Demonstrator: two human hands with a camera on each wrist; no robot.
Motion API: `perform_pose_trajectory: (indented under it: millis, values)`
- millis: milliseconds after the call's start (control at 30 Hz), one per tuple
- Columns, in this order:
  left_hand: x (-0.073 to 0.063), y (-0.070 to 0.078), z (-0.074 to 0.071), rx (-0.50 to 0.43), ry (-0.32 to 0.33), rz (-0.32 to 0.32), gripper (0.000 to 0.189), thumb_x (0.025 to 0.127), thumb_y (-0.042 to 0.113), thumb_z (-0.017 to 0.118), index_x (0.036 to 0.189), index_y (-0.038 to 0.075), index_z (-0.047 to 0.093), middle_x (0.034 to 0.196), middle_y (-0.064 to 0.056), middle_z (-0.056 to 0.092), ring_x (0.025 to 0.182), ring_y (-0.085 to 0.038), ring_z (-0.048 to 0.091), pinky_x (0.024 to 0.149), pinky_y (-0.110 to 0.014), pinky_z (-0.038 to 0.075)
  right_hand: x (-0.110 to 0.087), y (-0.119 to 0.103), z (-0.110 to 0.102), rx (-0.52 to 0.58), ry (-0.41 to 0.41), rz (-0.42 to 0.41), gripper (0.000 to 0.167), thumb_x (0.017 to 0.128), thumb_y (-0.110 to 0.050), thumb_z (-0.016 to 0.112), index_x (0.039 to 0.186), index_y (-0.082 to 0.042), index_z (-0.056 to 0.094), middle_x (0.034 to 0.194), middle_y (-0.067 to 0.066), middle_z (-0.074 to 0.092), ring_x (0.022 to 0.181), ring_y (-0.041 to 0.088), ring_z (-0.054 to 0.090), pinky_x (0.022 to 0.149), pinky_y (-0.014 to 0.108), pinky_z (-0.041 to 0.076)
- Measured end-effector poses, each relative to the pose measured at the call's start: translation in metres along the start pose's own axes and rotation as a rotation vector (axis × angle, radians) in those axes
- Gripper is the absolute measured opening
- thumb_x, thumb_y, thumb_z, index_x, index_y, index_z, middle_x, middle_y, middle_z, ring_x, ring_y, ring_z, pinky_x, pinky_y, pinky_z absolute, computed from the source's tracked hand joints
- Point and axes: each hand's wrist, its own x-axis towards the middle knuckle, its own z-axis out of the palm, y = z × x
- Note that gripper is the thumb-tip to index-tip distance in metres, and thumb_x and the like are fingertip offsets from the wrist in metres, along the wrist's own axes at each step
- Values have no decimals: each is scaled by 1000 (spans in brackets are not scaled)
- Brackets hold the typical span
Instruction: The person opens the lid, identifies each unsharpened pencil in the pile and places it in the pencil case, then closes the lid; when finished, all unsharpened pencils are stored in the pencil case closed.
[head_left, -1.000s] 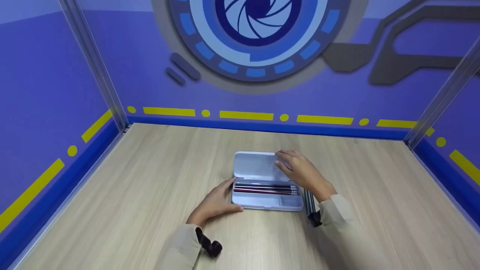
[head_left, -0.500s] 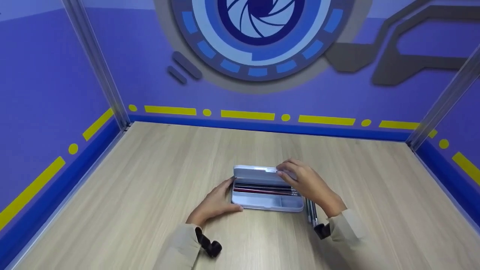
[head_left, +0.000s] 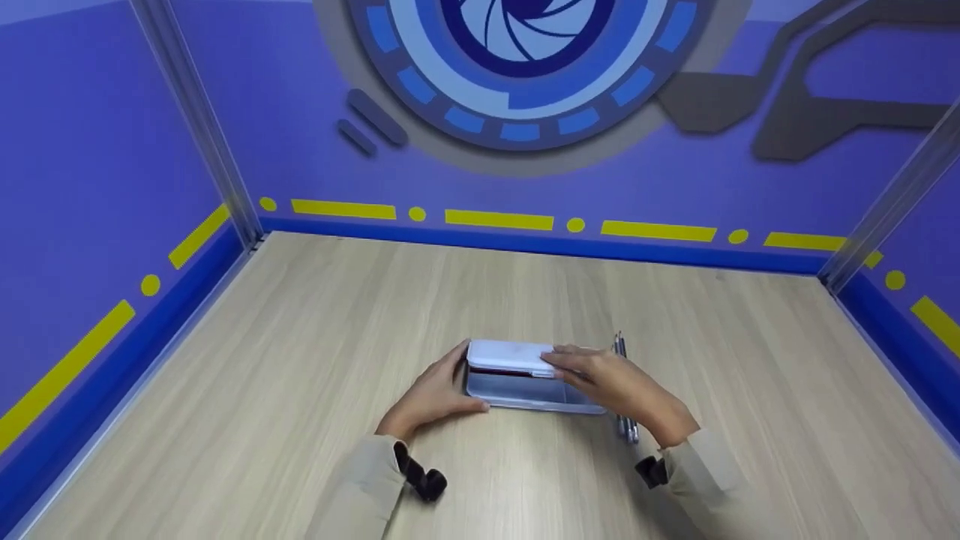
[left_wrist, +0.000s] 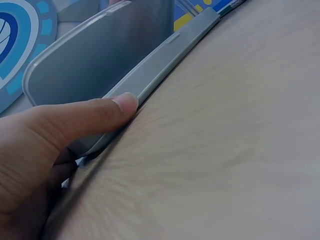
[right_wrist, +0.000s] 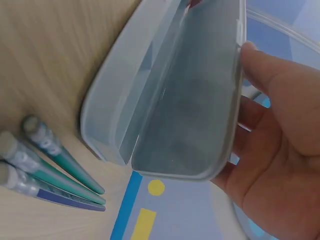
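Note:
A whitish pencil case [head_left: 517, 391] lies on the table, its hinged lid [head_left: 506, 352] tilted forward, partly down over the base. My left hand [head_left: 429, 396] grips the case's left end, thumb [left_wrist: 125, 104] on the front wall and fingers behind. With thumb and fingers, my right hand [head_left: 622, 386] holds the lid's free edge near the right end. Under the lid only a dark red strip of the pencils inside shows. Several loose pencils [head_left: 628, 431] lie on the table by the case's right end, partly covered by my right hand; eraser ends of three pencils [right_wrist: 60, 165] show in the right wrist view.
The wood-grain table [head_left: 337, 315] extends around the case on all sides. Blue-purple panels [head_left: 480, 180] with yellow marks stand along its back and sides. Black straps [head_left: 424, 480] are on both wrists.
My right hand has swung the lid from standing open at the back forward and down over the base, covering most of the pencils inside. The left hand keeps its grip.

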Motion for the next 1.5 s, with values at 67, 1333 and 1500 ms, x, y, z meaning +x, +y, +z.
perform_pose_trajectory:
  millis: [67,1333,1500]
  values:
    - [0,0,1,5,-4,-12,113,64,34,88,153,6,23,154,-16,33,142,-35,30,117,-50,25,-2,-1,2,-19,-19,-4,38,98,-22,55,134,-13,58,136,14,57,127,31,53,100,48,48]
    - [2,2,2,14,-99,8,106,77,50,75,155,13,15,161,-9,16,149,-27,14,121,-46,15,-15,-10,32,-93,28,103,36,90,-30,66,124,-19,66,134,8,59,127,29,54,102,49,46]
    - [5,5,-7,-16,-40,94,82,92,47,59,154,10,21,162,-13,11,149,-31,8,120,-53,12,-16,-4,25,23,-36,176,54,97,-48,48,142,-19,49,146,8,48,136,30,43,109,54,37]
